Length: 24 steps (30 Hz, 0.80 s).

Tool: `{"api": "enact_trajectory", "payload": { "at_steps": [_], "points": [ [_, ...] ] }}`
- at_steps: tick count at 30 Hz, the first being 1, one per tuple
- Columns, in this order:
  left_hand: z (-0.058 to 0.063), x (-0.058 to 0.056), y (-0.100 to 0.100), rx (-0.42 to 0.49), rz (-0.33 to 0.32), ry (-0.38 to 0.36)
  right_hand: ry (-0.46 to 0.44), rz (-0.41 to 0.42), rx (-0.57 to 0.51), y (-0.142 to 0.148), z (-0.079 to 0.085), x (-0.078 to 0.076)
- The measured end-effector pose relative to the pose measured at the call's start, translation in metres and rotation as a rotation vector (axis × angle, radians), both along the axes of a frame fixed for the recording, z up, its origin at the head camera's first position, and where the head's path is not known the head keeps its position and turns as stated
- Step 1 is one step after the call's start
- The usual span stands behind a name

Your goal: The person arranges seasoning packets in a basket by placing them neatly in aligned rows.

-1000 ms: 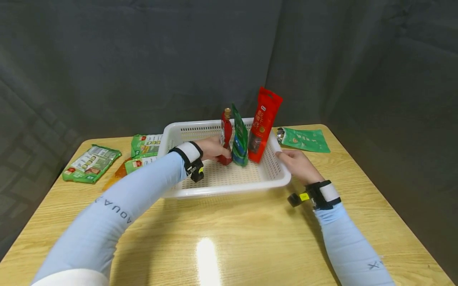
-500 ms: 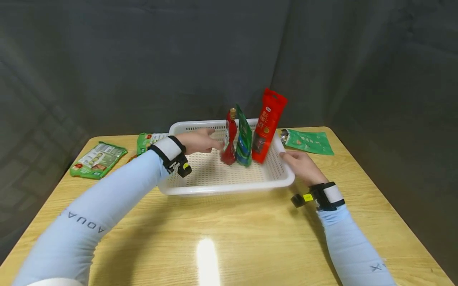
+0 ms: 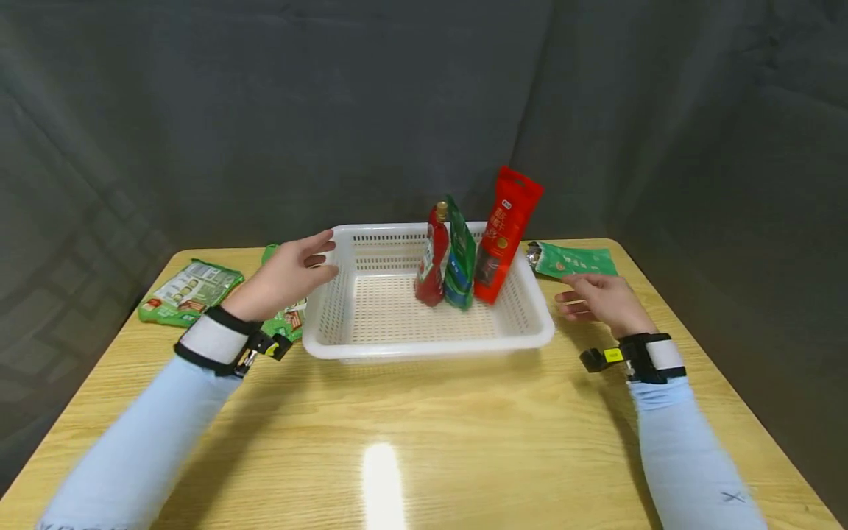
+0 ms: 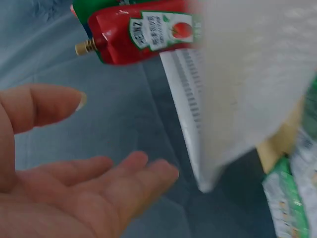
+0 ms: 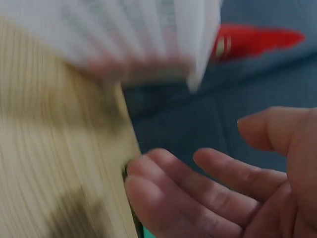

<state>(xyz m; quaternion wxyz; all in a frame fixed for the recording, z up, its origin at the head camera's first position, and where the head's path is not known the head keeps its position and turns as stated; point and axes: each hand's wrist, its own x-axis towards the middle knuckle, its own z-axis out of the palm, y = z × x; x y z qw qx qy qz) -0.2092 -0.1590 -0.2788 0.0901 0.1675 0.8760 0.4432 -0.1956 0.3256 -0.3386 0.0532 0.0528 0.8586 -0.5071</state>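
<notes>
A white plastic basket (image 3: 424, 346) stands on the table with three packages upright in its right half. They are a red spouted ketchup pouch (image 3: 433, 261), a green pouch (image 3: 460, 261) and a tall red snack bag (image 3: 506, 232) leaning right. My left hand (image 3: 285, 276) hovers by the basket's left end, fingers spread and holding nothing; the left wrist view shows the ketchup pouch (image 4: 148, 32) beyond it. To the right of the basket is my right hand (image 3: 606, 302), empty, its fingers relaxed, close to a green packet (image 3: 576, 260) lying on the table.
Green printed packets (image 3: 192, 291) lie at the table's left side, and another green packet (image 3: 291, 320) is partly hidden behind my left hand. A dark cloth (image 3: 397, 110) hangs behind the table. Bare wood (image 3: 464, 427) lies in front of the basket.
My left hand has left the ketchup pouch and moved left out of the basket. My right hand has let go of the basket's right rim and shifted right.
</notes>
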Motion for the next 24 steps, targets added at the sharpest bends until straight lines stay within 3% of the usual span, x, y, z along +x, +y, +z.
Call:
{"api": "enact_trajectory", "payload": {
  "at_steps": [5,9,13,16,20,24],
  "points": [
    [-0.026,0.016,-0.016,0.049,0.137,0.009,0.015,-0.105,0.168,0.038,0.000,-0.012],
    [-0.047,0.019,-0.015,0.183,0.188,-0.068,-0.034,-0.177,0.291,0.067,-0.004,-0.024],
    [-0.063,0.017,-0.009,0.328,0.187,-0.157,-0.135,-0.211,0.440,0.085,-0.010,-0.042],
    [-0.072,0.014,-0.006,0.395,0.159,-0.167,-0.221,-0.212,0.551,0.085,-0.011,-0.052],
    [-0.079,0.012,-0.004,0.413,0.131,-0.135,-0.295,-0.168,0.642,0.075,-0.006,-0.060],
    [-0.081,0.012,-0.003,0.408,0.129,-0.142,-0.361,-0.186,0.685,0.062,0.001,-0.067]
  ]
}}
